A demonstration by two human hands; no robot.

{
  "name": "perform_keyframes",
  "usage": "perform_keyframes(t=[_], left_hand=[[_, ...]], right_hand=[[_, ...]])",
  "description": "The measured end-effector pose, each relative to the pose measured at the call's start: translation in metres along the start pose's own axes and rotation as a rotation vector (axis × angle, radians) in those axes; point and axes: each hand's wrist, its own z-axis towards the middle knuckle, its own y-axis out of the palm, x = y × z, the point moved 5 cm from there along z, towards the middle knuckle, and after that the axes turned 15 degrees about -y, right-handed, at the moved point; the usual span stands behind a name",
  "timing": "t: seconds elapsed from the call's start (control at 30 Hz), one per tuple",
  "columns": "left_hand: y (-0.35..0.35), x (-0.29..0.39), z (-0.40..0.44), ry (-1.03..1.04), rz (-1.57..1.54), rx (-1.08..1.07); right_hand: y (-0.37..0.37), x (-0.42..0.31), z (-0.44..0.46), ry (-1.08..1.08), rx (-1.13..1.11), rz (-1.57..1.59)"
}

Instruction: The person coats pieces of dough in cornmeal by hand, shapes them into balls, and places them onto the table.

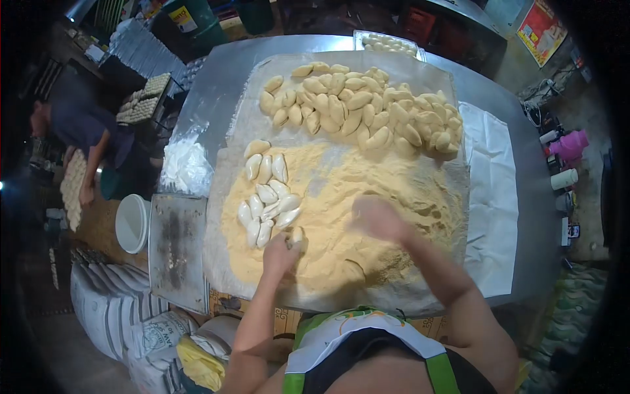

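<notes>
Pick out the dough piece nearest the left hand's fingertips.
It's the pale yellowish, oval dough piece, just below and right of the glossy, white, oval dough pieces. It alone sits right at the left hand's fingertips; the white ones lie farther off.

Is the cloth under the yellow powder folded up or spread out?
Spread out: the cloth lies across the metal table, its margins showing beyond the yellow powder.

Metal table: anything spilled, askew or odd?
Possibly spilled: a white, powder-like heap lies loose on the metal table left of the grey cloth, with smears beyond it. Could be deliberate; nothing else stands out.
</notes>
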Motion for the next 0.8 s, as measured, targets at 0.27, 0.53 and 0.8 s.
perform_keyframes(t=[0.27, 0.53, 0.8], left_hand=[[-0.028, -0.031, 0.010, -0.047, -0.116, -0.069], [-0.047, -0.026, 0.011, 0.006, -0.279, -0.042], [-0.049, -0.081, 0.011, -0.060, -0.562, 0.054]], right_hand=[[0.091, -0.028, -0.068, -0.061, -0.192, 0.182], [-0.079, 0.140, 0.057, 0.363, 0.469, 0.649], [-0.072, 0.147, 0.101, 0.376, 0.204, 0.160]])
